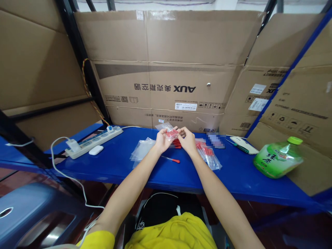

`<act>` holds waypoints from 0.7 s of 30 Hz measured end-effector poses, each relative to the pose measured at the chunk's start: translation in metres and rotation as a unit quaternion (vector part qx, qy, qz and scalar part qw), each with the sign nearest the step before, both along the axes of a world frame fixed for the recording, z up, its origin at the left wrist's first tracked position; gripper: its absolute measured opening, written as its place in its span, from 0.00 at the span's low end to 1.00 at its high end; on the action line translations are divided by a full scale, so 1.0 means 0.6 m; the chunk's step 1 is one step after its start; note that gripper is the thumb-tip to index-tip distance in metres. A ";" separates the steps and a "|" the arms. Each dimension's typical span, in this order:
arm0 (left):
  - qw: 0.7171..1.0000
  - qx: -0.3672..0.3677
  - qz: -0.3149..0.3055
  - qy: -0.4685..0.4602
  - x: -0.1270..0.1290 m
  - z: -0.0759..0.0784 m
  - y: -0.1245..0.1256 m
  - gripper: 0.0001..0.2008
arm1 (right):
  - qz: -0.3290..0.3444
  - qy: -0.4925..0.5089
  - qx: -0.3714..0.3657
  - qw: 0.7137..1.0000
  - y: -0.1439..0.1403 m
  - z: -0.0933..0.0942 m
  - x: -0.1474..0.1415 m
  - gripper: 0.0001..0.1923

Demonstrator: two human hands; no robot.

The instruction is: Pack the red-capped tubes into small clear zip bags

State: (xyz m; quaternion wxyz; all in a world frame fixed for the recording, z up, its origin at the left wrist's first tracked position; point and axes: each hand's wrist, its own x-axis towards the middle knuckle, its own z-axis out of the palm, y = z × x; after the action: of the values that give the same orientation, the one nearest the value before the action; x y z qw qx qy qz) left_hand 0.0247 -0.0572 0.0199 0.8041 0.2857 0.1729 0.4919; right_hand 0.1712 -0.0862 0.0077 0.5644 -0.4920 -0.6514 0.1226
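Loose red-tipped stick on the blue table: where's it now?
Head view, near centre: the loose stick lies on the blue table below the hands, between the flat clear bags on the left and the filled bags on the right.

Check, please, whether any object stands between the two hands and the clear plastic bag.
Nothing visible does. The left hand holds the clear bag, and the fingers of the right hand are at its edge. The loose red-ended stick lies nearer the body, outside that space.
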 end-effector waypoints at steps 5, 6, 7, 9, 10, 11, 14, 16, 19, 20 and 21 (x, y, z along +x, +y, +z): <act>1.000 -0.015 0.004 0.007 -0.001 -0.002 0.002 0.24 | -0.022 -0.050 -0.001 0.999 0.000 -0.002 0.002 0.04; 1.000 -0.018 0.001 0.005 -0.001 -0.002 0.002 0.24 | -0.022 -0.051 0.001 0.998 0.000 -0.002 0.002 0.04; 1.000 -0.022 -0.003 0.002 -0.001 -0.002 0.002 0.24 | -0.020 -0.051 0.004 0.998 0.000 -0.002 0.002 0.03; 0.999 -0.033 -0.009 -0.007 -0.002 0.000 0.002 0.25 | -0.015 -0.049 0.006 0.999 0.002 -0.003 0.003 0.03; 0.999 -0.036 -0.012 -0.012 -0.003 0.001 0.002 0.25 | -0.013 -0.049 0.007 0.999 0.002 -0.004 0.003 0.02; 0.999 -0.037 -0.016 -0.017 -0.003 0.002 0.001 0.26 | -0.012 -0.049 0.007 0.999 0.003 -0.004 0.003 0.02; 0.999 -0.037 -0.027 -0.019 -0.005 0.005 0.001 0.27 | -0.013 -0.049 0.005 0.999 0.004 -0.006 0.003 0.01; 0.998 -0.042 -0.034 -0.012 -0.006 0.005 0.002 0.28 | -0.009 -0.043 0.001 0.999 0.004 -0.007 0.004 0.02; 0.998 -0.047 -0.033 0.000 -0.008 0.003 0.004 0.29 | 0.011 -0.030 -0.010 0.999 0.005 -0.006 0.004 0.02; 0.998 -0.047 -0.030 0.003 -0.009 0.003 0.005 0.29 | 0.020 -0.025 -0.013 0.999 0.005 -0.006 0.005 0.02; 0.999 -0.046 -0.025 0.005 -0.010 0.002 0.007 0.28 | 0.030 -0.019 -0.015 0.999 0.004 -0.004 0.005 0.03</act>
State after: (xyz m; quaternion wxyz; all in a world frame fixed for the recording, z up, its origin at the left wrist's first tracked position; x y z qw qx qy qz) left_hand 0.0188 -0.0530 0.0213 0.8277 0.2553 0.1918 0.4614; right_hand 0.1742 -0.0836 0.0051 0.5403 -0.4827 -0.6749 0.1400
